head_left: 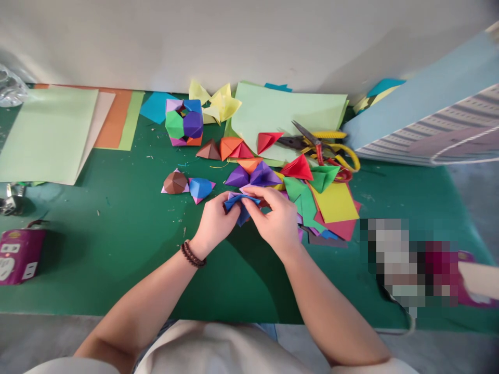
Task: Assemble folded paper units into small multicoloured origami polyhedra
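Over the green table [117,244], my left hand [213,224] and my right hand [275,215] pinch a folded blue and lilac paper piece [238,203] between them, fingers closed on it from both sides. A bead bracelet circles my left wrist. Just beyond the hands lie purple folded units [257,175]. To the left sit a brown folded dome [175,183] and a blue folded unit [200,188]. A multicoloured paper cube [184,122] stands farther back.
Scissors with yellow handles [325,145] lie on a light green sheet [280,111] among red, orange and green folded pieces. Paper sheets [50,132] are stacked at back left. A purple power strip [19,254] sits at the left edge, a large blue sheet [424,98] at right.
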`<action>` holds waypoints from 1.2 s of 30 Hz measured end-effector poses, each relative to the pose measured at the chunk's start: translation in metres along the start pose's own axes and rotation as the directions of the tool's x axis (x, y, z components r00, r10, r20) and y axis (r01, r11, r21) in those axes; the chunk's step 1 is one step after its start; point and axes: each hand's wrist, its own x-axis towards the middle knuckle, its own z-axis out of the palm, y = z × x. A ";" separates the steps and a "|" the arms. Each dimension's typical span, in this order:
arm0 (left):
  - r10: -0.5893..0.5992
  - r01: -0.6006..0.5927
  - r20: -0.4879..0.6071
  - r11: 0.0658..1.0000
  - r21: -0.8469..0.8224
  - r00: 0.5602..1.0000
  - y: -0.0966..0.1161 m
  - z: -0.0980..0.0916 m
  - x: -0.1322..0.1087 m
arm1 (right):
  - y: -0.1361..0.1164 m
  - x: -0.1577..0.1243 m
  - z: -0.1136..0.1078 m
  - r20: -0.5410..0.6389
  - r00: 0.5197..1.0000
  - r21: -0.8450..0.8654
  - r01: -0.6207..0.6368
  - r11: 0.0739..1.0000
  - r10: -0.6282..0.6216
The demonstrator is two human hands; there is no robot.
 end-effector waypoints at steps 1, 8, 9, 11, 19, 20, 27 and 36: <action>-0.003 0.003 -0.018 1.000 -0.003 1.000 0.001 0.000 0.000 | 0.001 0.000 0.000 -0.003 1.000 0.006 0.000 1.000 0.000; -0.025 0.022 -0.059 0.999 -0.048 0.998 0.003 0.000 0.000 | 0.000 0.000 0.002 0.006 1.000 0.033 -0.026 0.999 0.026; -0.025 0.021 -0.060 0.998 -0.055 0.998 0.003 0.000 0.001 | 0.000 0.000 0.002 0.004 1.000 0.032 -0.019 0.999 0.019; -0.028 0.025 -0.050 0.997 -0.074 0.998 0.002 0.000 0.001 | 0.000 0.000 0.002 -0.003 1.000 0.028 -0.005 1.000 0.006; -0.051 0.050 -0.008 0.995 -0.091 0.999 0.001 0.000 0.001 | 0.001 0.001 0.002 0.004 0.999 -0.002 0.034 0.999 -0.034; -0.053 0.052 -0.003 0.994 -0.101 0.999 0.001 0.000 0.001 | 0.001 0.001 0.002 0.005 0.999 0.000 0.034 0.999 -0.034; -0.125 0.145 0.090 0.954 -0.263 0.988 0.003 0.001 0.000 | 0.001 0.000 -0.001 -0.048 0.995 0.030 -0.081 0.996 0.083; -0.027 0.118 0.159 0.791 -0.600 0.987 0.004 0.001 -0.001 | 0.002 0.005 -0.011 -0.149 0.989 -0.065 0.014 0.998 -0.024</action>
